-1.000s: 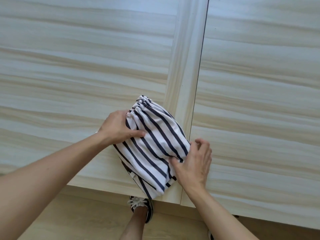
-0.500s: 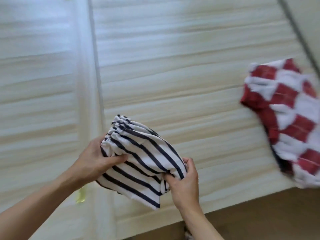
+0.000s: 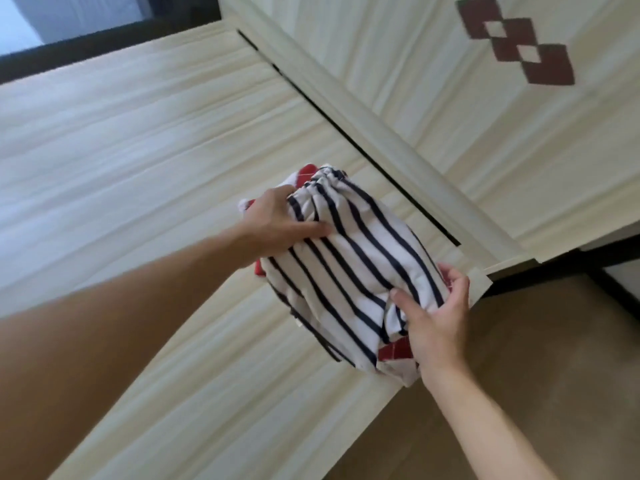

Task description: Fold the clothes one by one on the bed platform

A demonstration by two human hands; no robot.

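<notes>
1. While both hands hold it, the folded striped garment [image 3: 353,258] sits over a red-and-white garment [image 3: 394,351] near the corner of the bed platform [image 3: 121,150]. Whether its weight is fully down cannot be told.
2. Left hand [image 3: 284,223]: grips the gathered edge, thumb across the top, fingers hidden beneath.
3. Right hand [image 3: 436,320]: pinches the near edge, thumb on top, fingers curled under.
4. Risk: the stack lies close to the platform edge. An uneven release could spring the fold open, or tip both garments onto the floor [image 3: 536,375].
5. Risk: dragging the striped piece could rumple the garment underneath.
6. Surroundings: a raised rail [image 3: 398,143] just beyond limits placement further right. Behind it stands a panel bearing a dark red diamond motif [image 3: 516,39].
</notes>
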